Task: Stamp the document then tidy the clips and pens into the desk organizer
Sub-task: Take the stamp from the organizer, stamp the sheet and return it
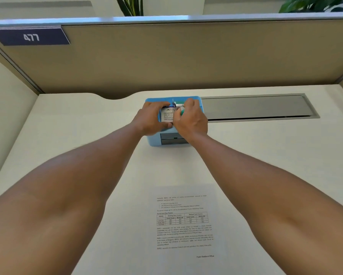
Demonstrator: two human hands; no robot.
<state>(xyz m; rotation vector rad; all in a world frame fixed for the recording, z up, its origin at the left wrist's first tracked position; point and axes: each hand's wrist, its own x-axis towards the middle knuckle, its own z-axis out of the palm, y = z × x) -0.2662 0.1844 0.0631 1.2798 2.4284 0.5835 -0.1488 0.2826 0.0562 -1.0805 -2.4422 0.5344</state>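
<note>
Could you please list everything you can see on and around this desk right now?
Desk organizer: one, light blue, far centre of desk.
Labelled white item: one, at organizer top, between both hands.
Green item: one, under right hand, identity unclear.
Document: one, white, printed, near centre.
Cable tray lid: one, grey, right of organizer.
Number sign: one, navy, partition's left.
Plants: two, green, behind partition.
Left hand: on organizer.
Right hand: on organizer.
</note>
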